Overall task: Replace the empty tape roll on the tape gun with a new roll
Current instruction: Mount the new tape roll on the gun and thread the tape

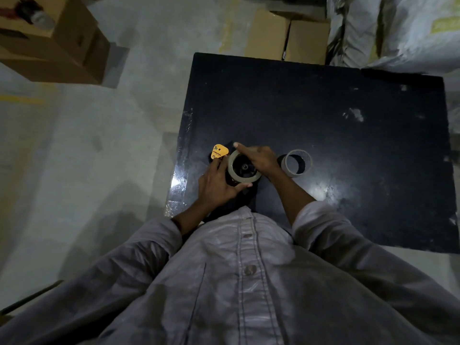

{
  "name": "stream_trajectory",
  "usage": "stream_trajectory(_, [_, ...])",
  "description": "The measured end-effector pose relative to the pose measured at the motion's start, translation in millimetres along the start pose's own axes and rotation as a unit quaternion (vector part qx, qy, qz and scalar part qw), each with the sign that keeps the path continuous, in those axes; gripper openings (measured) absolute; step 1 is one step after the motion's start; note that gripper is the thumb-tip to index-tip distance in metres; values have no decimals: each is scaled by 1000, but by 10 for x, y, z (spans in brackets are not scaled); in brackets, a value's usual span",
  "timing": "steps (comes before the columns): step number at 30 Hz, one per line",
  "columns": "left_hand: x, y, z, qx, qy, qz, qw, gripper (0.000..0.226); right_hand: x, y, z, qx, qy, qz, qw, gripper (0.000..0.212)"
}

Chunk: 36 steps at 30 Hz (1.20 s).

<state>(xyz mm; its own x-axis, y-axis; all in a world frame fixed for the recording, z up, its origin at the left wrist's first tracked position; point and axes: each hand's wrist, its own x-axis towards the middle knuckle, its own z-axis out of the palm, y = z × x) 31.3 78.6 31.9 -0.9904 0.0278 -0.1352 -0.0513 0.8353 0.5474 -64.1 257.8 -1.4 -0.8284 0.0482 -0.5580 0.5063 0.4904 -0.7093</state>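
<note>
Shirt [249, 270] fills the bottom. Mid-frame, left hand [217, 186] grips the gun [219, 151]; right hand [261, 160] seems curled over its roll [249, 178]. Ring [308, 161] just right, on table [348, 120].

We note table [323, 120] ahead, rt of centre. On its near-left part, close to left edge: tape gun [220, 151]. On gun's hub: roll [245, 179]. Left hand [216, 185] holds gun at roll's near-left side; rt hand [258, 159] grips roll's far-rt rim. Second roll [308, 161] lies on table just rt of gun, apart from it. We see boxes [286, 38] on floor behind table's far edge, more boxes [49, 46] far left, sacks [398, 28] far rt.
</note>
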Motion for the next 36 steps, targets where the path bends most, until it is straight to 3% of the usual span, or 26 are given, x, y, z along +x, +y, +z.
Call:
stream_trajectory(7, [18, 26, -8, -6, -7, -25, 1000, 114, 15, -44, 84, 79, 2, 30, 996, 85])
stream_trajectory(10, [35, 4, -35, -6, -18, -25, 1000, 116, -6, -48, 105, 52, 23, 38, 998, 69])
stream_trajectory(15, [38, -77, -23, 10, -33, 1, 999, 119, -140, -9, 95, 68, 36, 7, 997, 55])
stream_trajectory(19, [36, -104, 22, 0, -24, -3, 1000, 119, -165, -34, 48, 82, 30, -27, 996, 63])
stream_trajectory(26, [-20, -80, 2, -37, -6, 2, 999, 108, -95, -110, -170, -129, -21, -70, 989, 94])
stream_trajectory(30, [-41, -20, -27, -50, -15, -4, 999, 104, -111, -68, -211, -60, -35, -37, 997, 92])
stream_trajectory(33, [-83, -33, -37, -43, -17, 7, 999, 103, -174, -77, -202, -99, -35, -70, 992, 93])
stream_trajectory(36, [-178, -78, -64, -52, -7, 23, 998, 99, -286, -78, -181, -112, -30, -101, 988, 75])
